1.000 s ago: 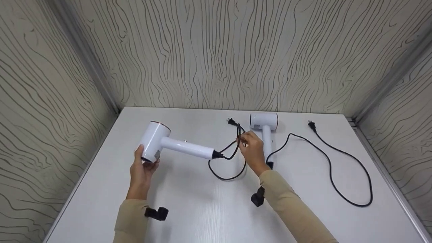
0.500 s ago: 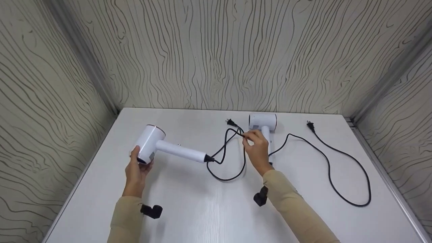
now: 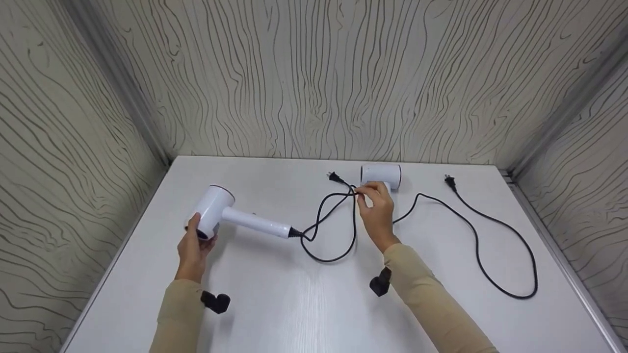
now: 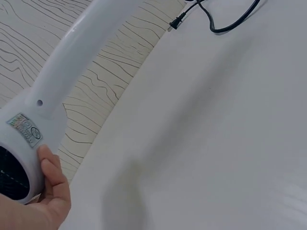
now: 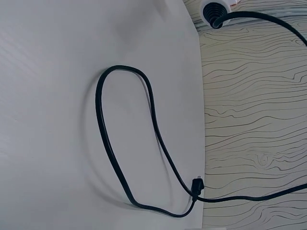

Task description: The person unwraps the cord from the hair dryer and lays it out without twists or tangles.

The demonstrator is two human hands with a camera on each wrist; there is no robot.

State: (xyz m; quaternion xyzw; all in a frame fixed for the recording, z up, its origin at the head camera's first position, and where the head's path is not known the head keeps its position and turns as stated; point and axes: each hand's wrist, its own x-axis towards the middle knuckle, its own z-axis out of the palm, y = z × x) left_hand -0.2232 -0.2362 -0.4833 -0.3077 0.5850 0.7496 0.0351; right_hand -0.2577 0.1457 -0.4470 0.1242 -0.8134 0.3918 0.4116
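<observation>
A white hair dryer [image 3: 255,223] is held by its barrel in my left hand [image 3: 193,247], with the handle stretching right. In the left wrist view, thumb and fingers [image 4: 53,177] curl round the barrel's open end, close to a label, and the handle rises toward the top. My right hand [image 3: 378,211] pinches this dryer's black cord [image 3: 354,228] near its plug [image 3: 334,176]; the cord forms loops between the hands. The right wrist view shows a cord loop [image 5: 103,124] over the table and the plug [image 5: 197,186], but not the hand.
Behind my right hand lies a second white hair dryer [image 3: 382,175], its handle mostly covered by that hand. Its black cord [image 3: 478,245] curves over the right side of the white table [image 3: 274,304] to a plug [image 3: 450,181]. Wood-patterned walls [image 3: 314,83] enclose the table.
My left hand has moved left and slightly down with the hair dryer. My right hand has shifted slightly right, drawing the pinched cord toward the second dryer; the cord's upright loop has flattened.
</observation>
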